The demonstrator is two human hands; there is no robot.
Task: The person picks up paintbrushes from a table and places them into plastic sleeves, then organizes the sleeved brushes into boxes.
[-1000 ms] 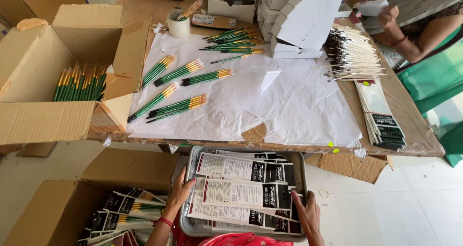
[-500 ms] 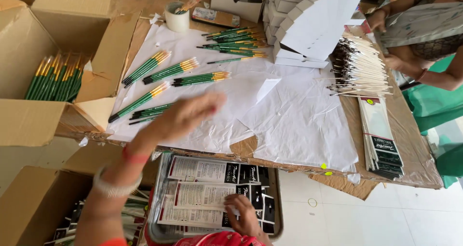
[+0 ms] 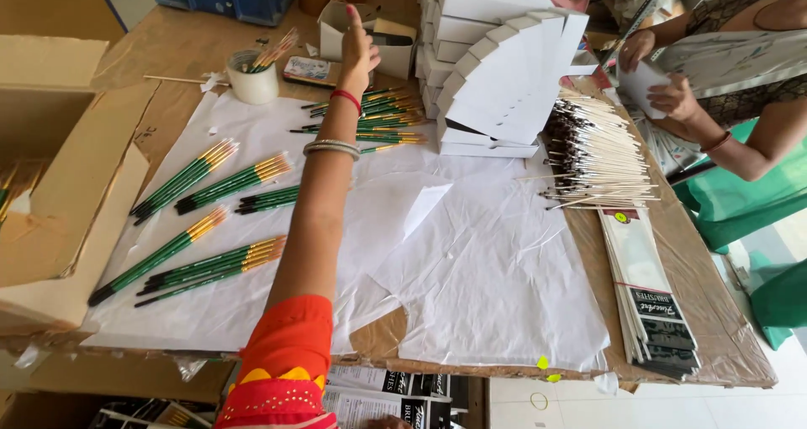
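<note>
One arm stretched far across the brush-strewn table.

One hand only was plainly seen: the left hand (image 3: 357, 52), fingers loose and extended, gripping nothing, hovered above the far pile of green-handled brushes (image 3: 370, 118), near a small open box (image 3: 370, 34); whether it touched anything could not be told. The right hand (image 3: 382, 423) was barely visible at the bottom edge, its fingers cut off, so their state could not be told. More brush bundles (image 3: 210, 177) lay on the white paper (image 3: 471, 269), left of the arm. Printed packets (image 3: 395, 391) below the table edge were mostly hidden. Another person's hands (image 3: 664, 84) held a white sheet at the far right, beside bare-handled brushes (image 3: 593, 156) and stacked white boxes (image 3: 496, 68).
</note>
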